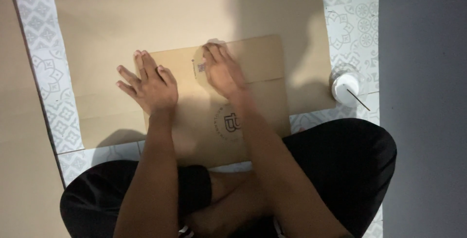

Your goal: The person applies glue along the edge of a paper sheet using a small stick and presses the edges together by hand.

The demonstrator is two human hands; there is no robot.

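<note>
Your left hand [151, 84] lies open, flat on the folded cardboard piece [233, 106], at its far-left corner. Your right hand [223, 70], also open, presses its far edge at mid-width; the piece extends near-right, atop a larger sheet [146, 19].

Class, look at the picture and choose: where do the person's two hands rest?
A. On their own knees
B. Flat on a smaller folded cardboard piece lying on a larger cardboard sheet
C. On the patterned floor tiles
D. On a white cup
B: the left hand and right hand both press flat on the smaller folded cardboard piece, which lies on the larger cardboard sheet.
</note>
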